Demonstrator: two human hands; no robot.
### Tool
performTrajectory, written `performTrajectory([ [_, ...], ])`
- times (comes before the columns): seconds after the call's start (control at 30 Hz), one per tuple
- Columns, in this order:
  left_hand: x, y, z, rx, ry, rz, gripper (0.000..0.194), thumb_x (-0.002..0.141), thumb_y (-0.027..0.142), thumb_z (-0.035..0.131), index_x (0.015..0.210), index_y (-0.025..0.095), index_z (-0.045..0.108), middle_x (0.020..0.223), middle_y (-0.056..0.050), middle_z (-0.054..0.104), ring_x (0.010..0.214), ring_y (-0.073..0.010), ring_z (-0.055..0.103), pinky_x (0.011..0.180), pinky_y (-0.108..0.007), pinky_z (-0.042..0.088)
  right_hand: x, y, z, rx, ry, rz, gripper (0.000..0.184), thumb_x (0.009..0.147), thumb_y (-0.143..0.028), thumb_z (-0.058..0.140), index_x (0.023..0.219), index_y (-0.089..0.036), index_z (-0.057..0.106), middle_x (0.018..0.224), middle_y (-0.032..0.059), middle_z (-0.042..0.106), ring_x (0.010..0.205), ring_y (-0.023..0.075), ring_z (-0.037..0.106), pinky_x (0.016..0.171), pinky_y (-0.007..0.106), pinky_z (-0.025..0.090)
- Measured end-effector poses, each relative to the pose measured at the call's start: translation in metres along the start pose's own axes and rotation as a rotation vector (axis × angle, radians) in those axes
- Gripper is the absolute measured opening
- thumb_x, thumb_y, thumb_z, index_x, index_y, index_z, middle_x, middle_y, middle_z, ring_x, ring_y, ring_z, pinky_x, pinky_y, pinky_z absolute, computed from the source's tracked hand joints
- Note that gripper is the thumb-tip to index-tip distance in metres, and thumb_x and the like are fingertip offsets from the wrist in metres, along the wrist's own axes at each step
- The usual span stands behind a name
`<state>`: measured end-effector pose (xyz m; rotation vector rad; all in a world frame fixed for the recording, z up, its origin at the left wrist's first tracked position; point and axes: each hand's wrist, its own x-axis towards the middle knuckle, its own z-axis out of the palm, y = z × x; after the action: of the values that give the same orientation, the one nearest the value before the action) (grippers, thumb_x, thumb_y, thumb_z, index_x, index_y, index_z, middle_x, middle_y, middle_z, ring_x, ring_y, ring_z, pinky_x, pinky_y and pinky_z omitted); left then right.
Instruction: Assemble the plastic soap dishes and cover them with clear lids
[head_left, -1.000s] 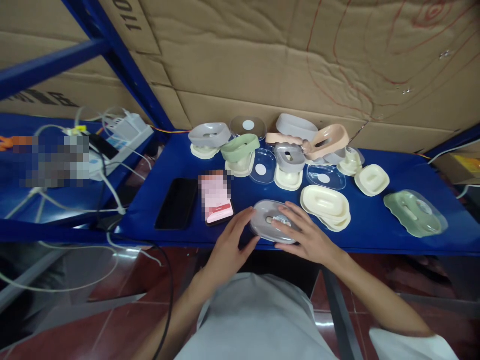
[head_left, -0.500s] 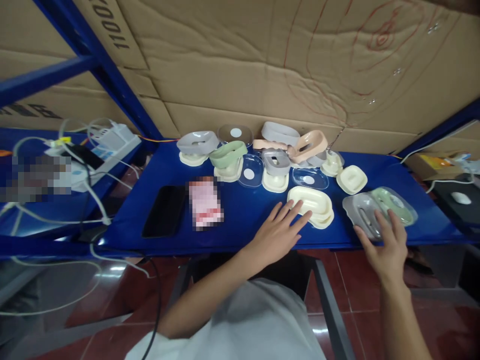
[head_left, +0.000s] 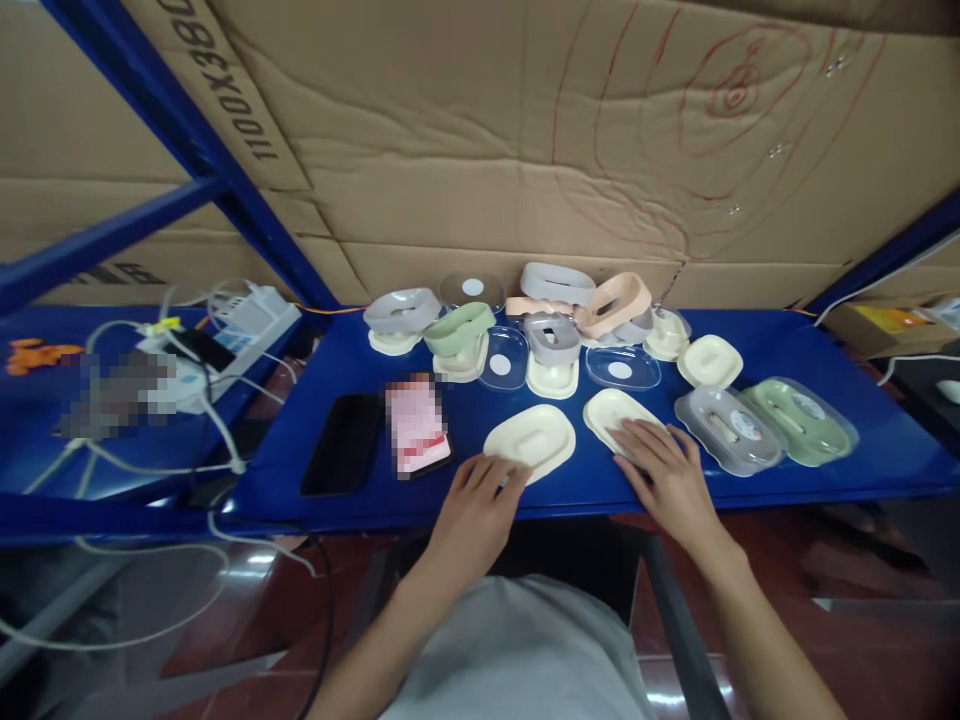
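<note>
My left hand [head_left: 476, 505] pinches the near edge of a cream oval tray [head_left: 536, 435] lying on the blue table [head_left: 480, 500]. Over a second cream oval tray [head_left: 606, 408] just to the right, my right hand [head_left: 667, 475] rests with its fingers extended and thumb apart. That hand covers the tray's right part. To its right sits a grey soap dish [head_left: 727, 430] under a clear lid. Beside this is a green soap dish [head_left: 806, 420], also with a clear lid.
Behind stand grey, green and peach dish parts [head_left: 461, 328], loose clear lids [head_left: 622, 367] and a small cream tray [head_left: 710, 361]. A black phone [head_left: 341, 445] and a pink-screened phone [head_left: 416, 420] lie left. A cardboard wall [head_left: 435, 130] closes the back.
One cream tray has come off the other and moved left with my left hand. My right hand has left the grey dish and moved left onto the remaining cream tray.
</note>
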<state>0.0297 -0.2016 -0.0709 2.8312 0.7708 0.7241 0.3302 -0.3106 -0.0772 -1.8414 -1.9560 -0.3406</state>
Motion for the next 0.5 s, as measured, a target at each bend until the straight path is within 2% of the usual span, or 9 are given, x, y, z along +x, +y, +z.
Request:
performTrajectory([
  [0.1, -0.008, -0.006, -0.005, -0.018, 0.027, -0.022, 0.038, 0.100, 0.004, 0.054, 0.132, 0.022, 0.063, 0.120, -0.010, 0.072, 0.113, -0.0278, 0.069, 0.099, -0.046, 0.057, 0.000, 0.009, 0.004, 0.015, 0.014, 0.046, 0.036, 0.106, -0.024, 0.052, 0.139, -0.026, 0.066, 0.151, 0.0096, 0.065, 0.139, 0.0318, 0.061, 0.118, 0.059, 0.041],
  [0.23, 0.003, -0.010, 0.001, -0.060, 0.052, -0.036, 0.028, 0.104, 0.012, 0.055, 0.128, 0.023, 0.066, 0.121, -0.010, 0.073, 0.115, -0.0278, 0.069, 0.100, -0.047, 0.056, 0.020, 0.008, 0.003, 0.065, 0.014, 0.005, 0.039, 0.107, -0.027, 0.051, 0.143, -0.026, 0.064, 0.154, 0.0098, 0.062, 0.143, 0.0321, 0.057, 0.116, 0.057, 0.045],
  [0.33, 0.011, -0.012, 0.007, -0.135, 0.061, -0.021, 0.011, 0.106, 0.021, 0.061, 0.114, 0.021, 0.068, 0.114, -0.008, 0.073, 0.113, -0.0271, 0.070, 0.101, -0.047, 0.056, 0.065, -0.007, 0.013, 0.058, 0.022, -0.051, 0.037, 0.109, -0.033, 0.049, 0.141, -0.023, 0.066, 0.151, 0.0104, 0.065, 0.139, 0.0321, 0.059, 0.112, 0.053, 0.049],
  [0.4, 0.011, -0.013, 0.008, -0.210, 0.061, -0.015, 0.005, 0.105, 0.025, 0.065, 0.104, 0.021, 0.068, 0.112, -0.008, 0.073, 0.114, -0.0264, 0.070, 0.101, -0.046, 0.058, 0.104, -0.019, 0.025, -0.008, -0.009, -0.032, 0.041, 0.110, -0.039, 0.048, 0.143, -0.020, 0.065, 0.149, 0.0132, 0.066, 0.130, 0.0338, 0.064, 0.106, 0.052, 0.052],
  [0.5, 0.005, -0.018, 0.008, -0.329, 0.082, -0.052, 0.004, 0.103, 0.025, 0.069, 0.100, 0.021, 0.068, 0.125, -0.009, 0.070, 0.124, -0.0261, 0.068, 0.106, -0.045, 0.058, 0.157, -0.029, 0.042, -0.090, -0.127, 0.062, 0.052, 0.108, -0.045, 0.054, 0.152, -0.018, 0.058, 0.148, 0.0175, 0.065, 0.117, 0.0342, 0.070, 0.097, 0.047, 0.056],
])
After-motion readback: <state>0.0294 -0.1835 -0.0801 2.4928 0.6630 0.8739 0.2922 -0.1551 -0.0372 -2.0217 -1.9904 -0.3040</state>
